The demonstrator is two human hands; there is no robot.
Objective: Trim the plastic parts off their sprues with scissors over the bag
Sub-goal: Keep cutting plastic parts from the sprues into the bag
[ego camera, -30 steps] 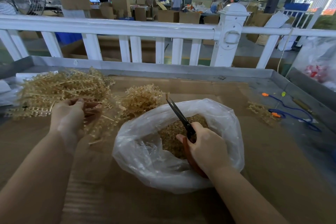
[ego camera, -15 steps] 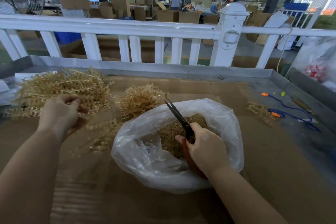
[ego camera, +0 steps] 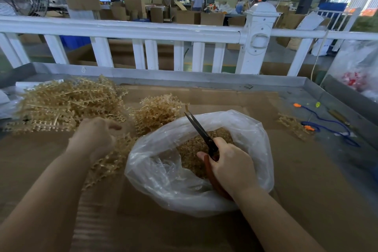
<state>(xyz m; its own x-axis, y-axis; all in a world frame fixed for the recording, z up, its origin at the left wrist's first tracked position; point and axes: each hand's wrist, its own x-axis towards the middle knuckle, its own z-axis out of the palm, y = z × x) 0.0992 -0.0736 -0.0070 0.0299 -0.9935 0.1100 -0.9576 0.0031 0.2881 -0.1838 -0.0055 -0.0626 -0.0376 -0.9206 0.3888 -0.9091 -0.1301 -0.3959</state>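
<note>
Hands at the open bag, sprues and scissors in hand

The right hand grips red-handled scissors over the clear plastic bag mid-table, blades slightly parted and pointing toward the far edge above the trimmed parts inside. The left hand, fingers curled, holds a sprue strip just left of the bag. A sprue pile lies near the table's far-left corner.
</note>
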